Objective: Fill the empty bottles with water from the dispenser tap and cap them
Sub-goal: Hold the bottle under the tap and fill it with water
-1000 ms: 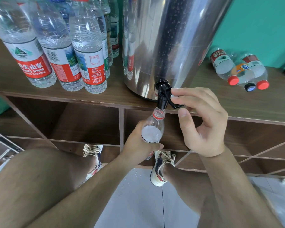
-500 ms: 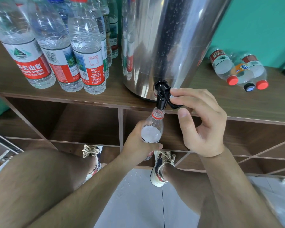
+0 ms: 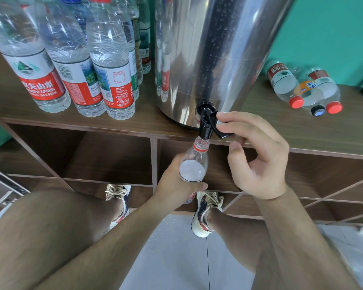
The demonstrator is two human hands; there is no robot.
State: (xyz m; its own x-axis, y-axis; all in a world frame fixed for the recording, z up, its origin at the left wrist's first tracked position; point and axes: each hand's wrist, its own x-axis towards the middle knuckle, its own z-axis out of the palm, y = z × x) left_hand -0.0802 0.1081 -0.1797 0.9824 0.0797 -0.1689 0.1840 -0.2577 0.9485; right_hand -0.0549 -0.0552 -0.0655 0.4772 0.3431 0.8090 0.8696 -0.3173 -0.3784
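My left hand (image 3: 177,183) grips a clear plastic bottle (image 3: 194,164) with a red neck ring and no cap, holding its mouth right under the black tap (image 3: 205,124) of the steel dispenser (image 3: 214,55). The water surface shows near the bottle's shoulder. My right hand (image 3: 258,158) has its fingertips on the tap's black lever, the forefinger on top and the thumb below it.
Several upright capped bottles (image 3: 111,65) crowd the wooden shelf top (image 3: 71,120) left of the dispenser. Three capped bottles (image 3: 306,91) lie on their sides to its right. Open cubbies sit below the shelf. My knees and shoes are over wet tiled floor (image 3: 176,258).
The water level in the bottle has risen slightly. Both hands stay in place at the tap and bottle.
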